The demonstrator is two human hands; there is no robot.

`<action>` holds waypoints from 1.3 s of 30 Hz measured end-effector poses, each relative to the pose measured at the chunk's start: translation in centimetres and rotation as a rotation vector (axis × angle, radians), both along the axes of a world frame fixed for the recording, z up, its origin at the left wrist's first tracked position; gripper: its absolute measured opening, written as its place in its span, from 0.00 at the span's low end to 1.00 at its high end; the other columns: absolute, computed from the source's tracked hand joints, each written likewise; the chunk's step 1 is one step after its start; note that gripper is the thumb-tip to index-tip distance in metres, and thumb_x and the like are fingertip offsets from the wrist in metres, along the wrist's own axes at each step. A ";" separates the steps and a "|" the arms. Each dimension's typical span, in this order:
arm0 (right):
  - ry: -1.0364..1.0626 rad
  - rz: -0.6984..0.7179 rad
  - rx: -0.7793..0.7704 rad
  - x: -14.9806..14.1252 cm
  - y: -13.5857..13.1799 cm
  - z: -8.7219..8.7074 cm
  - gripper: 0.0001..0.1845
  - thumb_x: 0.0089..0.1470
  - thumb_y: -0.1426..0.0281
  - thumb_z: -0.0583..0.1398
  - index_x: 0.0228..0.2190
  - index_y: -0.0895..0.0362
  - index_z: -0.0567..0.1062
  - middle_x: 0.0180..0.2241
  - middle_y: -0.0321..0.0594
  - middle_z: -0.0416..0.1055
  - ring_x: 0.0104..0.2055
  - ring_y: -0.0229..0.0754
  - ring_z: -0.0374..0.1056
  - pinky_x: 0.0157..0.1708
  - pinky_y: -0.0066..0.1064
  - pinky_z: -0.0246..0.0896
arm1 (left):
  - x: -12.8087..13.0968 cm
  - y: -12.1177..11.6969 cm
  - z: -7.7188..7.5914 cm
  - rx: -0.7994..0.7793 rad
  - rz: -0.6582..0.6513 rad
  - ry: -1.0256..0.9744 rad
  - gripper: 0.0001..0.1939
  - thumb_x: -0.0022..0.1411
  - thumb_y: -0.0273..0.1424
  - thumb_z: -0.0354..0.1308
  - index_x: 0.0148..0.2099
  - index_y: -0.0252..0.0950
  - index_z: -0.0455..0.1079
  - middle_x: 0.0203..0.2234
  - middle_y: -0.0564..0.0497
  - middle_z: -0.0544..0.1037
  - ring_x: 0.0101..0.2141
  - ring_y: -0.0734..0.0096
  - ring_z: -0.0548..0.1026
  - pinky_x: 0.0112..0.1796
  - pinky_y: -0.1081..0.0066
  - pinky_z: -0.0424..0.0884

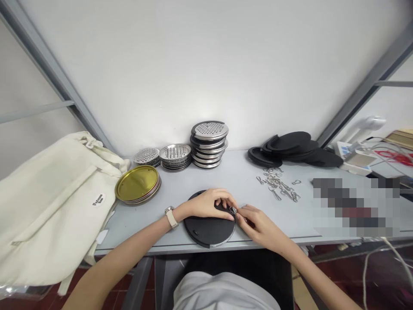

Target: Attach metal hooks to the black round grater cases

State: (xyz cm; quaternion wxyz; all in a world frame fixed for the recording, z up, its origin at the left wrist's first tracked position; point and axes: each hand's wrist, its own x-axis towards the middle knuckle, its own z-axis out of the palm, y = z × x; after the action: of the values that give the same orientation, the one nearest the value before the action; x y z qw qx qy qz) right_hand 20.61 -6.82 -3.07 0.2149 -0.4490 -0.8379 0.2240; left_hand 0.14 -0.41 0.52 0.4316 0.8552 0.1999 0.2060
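A round black disc (209, 230) with a metal rim showing at its lower right lies at the table's front edge. My left hand (213, 203), with a watch on the wrist, rests over the disc's upper part. Its thumb and fingers close around a small silver carabiner clip (232, 210) at the disc's right edge. From the right, my right hand (258, 224) pinches at the same clip with thumb and fingertips. Fingers partly hide the clip, so I cannot tell whether it passes through the disc. Similar carabiner clips (280, 186) lie loose behind my right hand.
Gold-coloured round lids (137, 183) are stacked at left, beside a cream bag (61, 206). Perforated metal grater discs (175, 153) and a taller stack (209, 144) stand by the wall. Black covers (290, 146) are piled at back right, near cables (392, 150).
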 end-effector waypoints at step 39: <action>0.045 0.004 0.011 0.1 -0.2 0.2 0.17 0.62 0.67 0.50 0.21 0.55 0.59 0.21 0.33 0.58 0.25 0.36 0.56 0.27 0.29 0.53 | 0.0 0.1 -0.3 0.091 0.055 0.019 0.12 0.51 0.34 0.65 0.37 0.34 0.74 0.34 0.50 0.70 0.32 0.76 0.68 0.36 0.75 0.67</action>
State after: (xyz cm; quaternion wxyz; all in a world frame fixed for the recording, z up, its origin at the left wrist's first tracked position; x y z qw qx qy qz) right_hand 20.68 -7.06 -2.85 0.2357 -0.4408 -0.8350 0.2299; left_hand 0.09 -0.32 0.23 0.3844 0.8701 0.2180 0.2185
